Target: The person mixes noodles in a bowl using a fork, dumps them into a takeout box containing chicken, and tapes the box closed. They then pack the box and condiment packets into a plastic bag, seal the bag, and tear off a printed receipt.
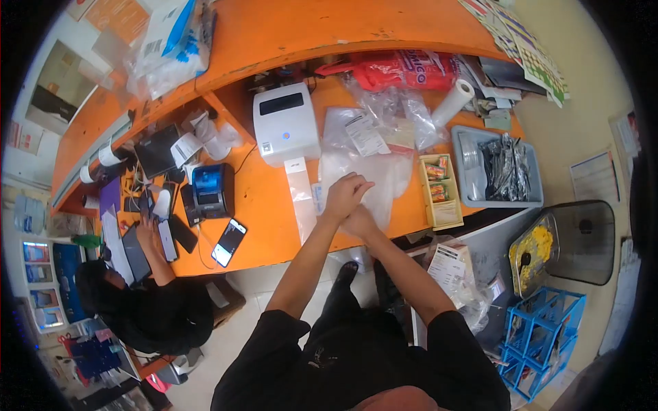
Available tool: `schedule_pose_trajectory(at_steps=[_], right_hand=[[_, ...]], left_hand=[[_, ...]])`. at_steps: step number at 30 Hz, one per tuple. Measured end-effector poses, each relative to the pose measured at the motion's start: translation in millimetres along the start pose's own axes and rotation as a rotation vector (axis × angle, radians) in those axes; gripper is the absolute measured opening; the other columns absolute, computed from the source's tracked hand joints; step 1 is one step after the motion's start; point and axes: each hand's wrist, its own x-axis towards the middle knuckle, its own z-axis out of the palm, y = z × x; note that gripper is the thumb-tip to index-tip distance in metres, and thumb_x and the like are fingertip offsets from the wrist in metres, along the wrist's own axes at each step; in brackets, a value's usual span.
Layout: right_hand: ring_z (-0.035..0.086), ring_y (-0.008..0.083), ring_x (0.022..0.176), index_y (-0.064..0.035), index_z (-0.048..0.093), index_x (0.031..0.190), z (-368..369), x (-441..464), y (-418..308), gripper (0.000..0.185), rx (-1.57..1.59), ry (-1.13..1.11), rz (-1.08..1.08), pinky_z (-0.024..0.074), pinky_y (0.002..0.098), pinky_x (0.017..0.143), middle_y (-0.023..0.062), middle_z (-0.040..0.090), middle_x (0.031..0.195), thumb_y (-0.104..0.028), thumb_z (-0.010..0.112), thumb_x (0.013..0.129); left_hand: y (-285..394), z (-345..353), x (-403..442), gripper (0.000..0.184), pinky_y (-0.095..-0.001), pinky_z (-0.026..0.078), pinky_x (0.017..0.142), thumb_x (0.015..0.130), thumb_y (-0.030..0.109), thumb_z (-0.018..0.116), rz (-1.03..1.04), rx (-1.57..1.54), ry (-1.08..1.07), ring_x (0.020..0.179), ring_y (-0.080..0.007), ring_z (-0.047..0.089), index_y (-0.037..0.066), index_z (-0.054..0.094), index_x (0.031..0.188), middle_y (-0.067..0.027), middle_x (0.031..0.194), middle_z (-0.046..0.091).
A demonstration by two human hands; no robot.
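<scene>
My left hand (348, 194) is over the orange desk, its fingers curled in and its thumb pointing right. Nothing shows in it. Just below, my right hand (359, 220) lies against the left wrist, its fingers hidden. Beneath both hands are clear plastic bags (401, 179) on the desk. A printed paper slip (367, 134) lies on them. To the left, a strip of white labels (299, 195) hangs from a white label printer (286, 123). A yellow tray (441, 192) of small packets stands to the right.
A grey bin (498, 168) holds black wrapped items. At left are a small black printer (212, 192), a phone (229, 242) and a seated person (147, 308). Blue crates (541, 342) and an open container (533, 257) stand at right. A shelf edge (343, 48) overhangs the back.
</scene>
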Motion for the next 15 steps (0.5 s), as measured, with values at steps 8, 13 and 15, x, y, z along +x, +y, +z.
schedule_pose_trajectory(at_steps=[8, 13, 15], right_hand=[[0.06, 0.0377, 0.112, 0.0024, 0.059, 0.123, -3, -5, -4, 0.039, -0.05, 0.379, -0.103, 0.0491, 0.0454, 0.087, 0.0234, 0.061, 0.123, -0.016, 0.059, 0.088], [0.047, 0.0303, 0.132, -0.0019, 0.047, 0.138, 4, 59, 55, 0.055, -0.444, 0.39, -0.035, 0.0307, 0.0494, 0.107, 0.0193, 0.048, 0.143, -0.032, 0.055, 0.093], [0.043, 0.0278, 0.136, -0.0039, 0.044, 0.143, 1, 72, 67, 0.06, -0.629, 0.393, -0.025, 0.0224, 0.0519, 0.115, 0.0175, 0.045, 0.148, -0.039, 0.052, 0.094]], left_hand=[[2, -5, -1, 0.021, -0.0367, 0.047, 0.066, 0.09, 0.024, 0.067, 0.064, -0.133, 0.054, 0.07, -0.0288, 0.059, 0.004, 0.07, 0.09, -0.0115, 0.077, 0.06], [24, 10, -55, 0.014, -0.0307, 0.049, 0.069, 0.092, 0.01, 0.064, 0.091, -0.272, 0.321, 0.075, -0.02, 0.061, 0.002, 0.067, 0.103, -0.01, 0.088, 0.065], [18, 33, -96, 0.013, -0.029, 0.049, 0.07, 0.093, 0.008, 0.062, -0.244, -0.593, 0.185, 0.078, -0.0172, 0.062, 0.002, 0.066, 0.104, -0.0096, 0.095, 0.067]])
